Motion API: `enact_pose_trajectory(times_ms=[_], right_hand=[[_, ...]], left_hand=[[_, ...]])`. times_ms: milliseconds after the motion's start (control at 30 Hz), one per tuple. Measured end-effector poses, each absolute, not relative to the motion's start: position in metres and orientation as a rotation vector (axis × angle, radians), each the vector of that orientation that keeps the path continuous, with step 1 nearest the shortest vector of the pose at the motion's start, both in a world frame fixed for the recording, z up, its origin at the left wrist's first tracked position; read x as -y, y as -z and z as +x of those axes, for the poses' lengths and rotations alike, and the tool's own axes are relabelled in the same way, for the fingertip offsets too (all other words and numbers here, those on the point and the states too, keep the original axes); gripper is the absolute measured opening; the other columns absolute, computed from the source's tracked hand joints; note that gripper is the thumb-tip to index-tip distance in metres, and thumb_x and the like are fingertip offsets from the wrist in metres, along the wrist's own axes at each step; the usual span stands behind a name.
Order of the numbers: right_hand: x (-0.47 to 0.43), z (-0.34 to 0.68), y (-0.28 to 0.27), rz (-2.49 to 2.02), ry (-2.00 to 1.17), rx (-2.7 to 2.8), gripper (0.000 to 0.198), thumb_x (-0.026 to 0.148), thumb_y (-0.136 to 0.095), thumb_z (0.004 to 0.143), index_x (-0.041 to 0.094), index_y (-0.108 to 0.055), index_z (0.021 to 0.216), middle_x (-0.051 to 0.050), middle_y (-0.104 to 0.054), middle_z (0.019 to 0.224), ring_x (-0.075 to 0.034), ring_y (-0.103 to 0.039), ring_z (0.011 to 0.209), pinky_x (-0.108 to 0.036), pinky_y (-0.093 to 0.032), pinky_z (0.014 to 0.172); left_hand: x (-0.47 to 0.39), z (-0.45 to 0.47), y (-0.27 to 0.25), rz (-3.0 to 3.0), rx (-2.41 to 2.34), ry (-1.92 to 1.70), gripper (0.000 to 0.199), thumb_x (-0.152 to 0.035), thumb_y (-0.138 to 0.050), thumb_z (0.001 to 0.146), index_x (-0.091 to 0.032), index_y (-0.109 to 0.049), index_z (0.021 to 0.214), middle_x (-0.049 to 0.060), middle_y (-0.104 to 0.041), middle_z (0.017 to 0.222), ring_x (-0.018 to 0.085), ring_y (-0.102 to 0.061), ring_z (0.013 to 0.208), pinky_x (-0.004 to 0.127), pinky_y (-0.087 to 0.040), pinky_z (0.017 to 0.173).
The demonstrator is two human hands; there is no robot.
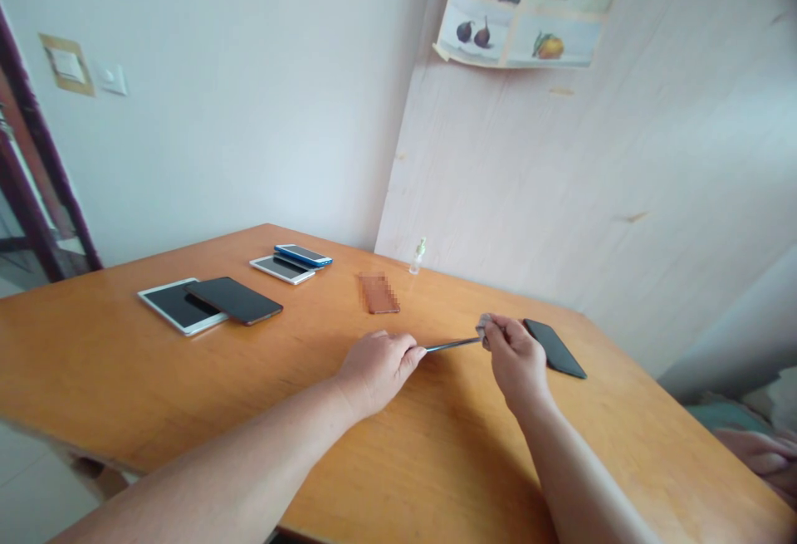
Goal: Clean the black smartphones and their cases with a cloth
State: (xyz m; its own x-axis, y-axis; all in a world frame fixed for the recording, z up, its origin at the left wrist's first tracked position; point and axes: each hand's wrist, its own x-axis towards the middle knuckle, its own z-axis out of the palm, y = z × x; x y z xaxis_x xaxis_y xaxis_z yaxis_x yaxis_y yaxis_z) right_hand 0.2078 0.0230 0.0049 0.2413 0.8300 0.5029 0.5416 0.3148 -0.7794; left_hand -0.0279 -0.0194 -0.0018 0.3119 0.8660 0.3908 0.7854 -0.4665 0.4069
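Note:
Above the middle of the table, a thin flat device (453,345) is seen almost edge-on, so I cannot tell whether it is a phone or a tablet. Its left end is gripped by my left hand (377,371), thumb along the edge. My right hand (518,361) pinches a small crumpled greyish cloth (481,325) at the device's right end. Just beyond that hand lies a dark tablet (559,351), partly hidden by it. A brown flat item (378,295), blurred by pixelation, rests farther back.
On the wooden table (299,378), a dark tablet (240,301) overlaps a white-framed one (171,303) at left. Behind them, a blue phone (305,256) rests partly on a white device (280,268). A small clear bottle (417,260) stands near the wall.

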Motion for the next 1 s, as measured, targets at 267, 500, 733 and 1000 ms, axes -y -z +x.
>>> enact_pose_trajectory(times_ms=[267,500,733,1000], right_hand=[[-0.024,0.205,-0.001,-1.476,-0.393,1.629,0.034,0.047,-0.05,0.086,0.019,-0.069,0.092,-0.004,-0.071,0.072,-0.02,-0.067,0.072,-0.029,-0.047,0.069],[-0.002,0.169,-0.003,-1.312,-0.514,1.771,0.035,0.046,-0.049,0.089,0.019,-0.069,0.096,-0.003,-0.07,0.074,-0.018,-0.066,0.068,-0.028,-0.049,0.065],[-0.002,0.166,-0.01,-1.363,-0.395,1.845,0.031,0.042,-0.046,0.09,0.021,-0.069,0.088,-0.001,-0.07,0.071,-0.017,-0.063,0.066,-0.025,-0.045,0.063],[-0.014,0.196,-0.008,-1.562,-0.21,1.724,0.036,0.046,-0.044,0.09,0.021,-0.069,0.086,-0.003,-0.071,0.07,-0.018,-0.062,0.064,-0.026,-0.04,0.059]], left_hand=[[0.018,-0.029,0.004,2.403,-1.561,-0.835,0.043,-0.047,-0.027,0.1,-0.022,-0.06,0.089,0.003,-0.065,0.074,0.018,-0.061,0.07,0.027,-0.036,0.06],[0.018,-0.027,0.005,2.445,-1.545,-0.819,0.031,-0.04,-0.034,0.099,-0.023,-0.06,0.097,0.004,-0.066,0.077,0.02,-0.063,0.073,0.028,-0.04,0.063],[0.018,-0.027,0.003,2.432,-1.523,-0.818,0.032,-0.039,-0.034,0.099,-0.023,-0.061,0.098,0.005,-0.066,0.078,0.02,-0.063,0.075,0.028,-0.042,0.066],[0.019,-0.025,0.001,2.454,-1.544,-0.796,0.034,-0.041,-0.032,0.099,-0.025,-0.062,0.101,0.003,-0.065,0.075,0.02,-0.062,0.073,0.027,-0.04,0.063]])
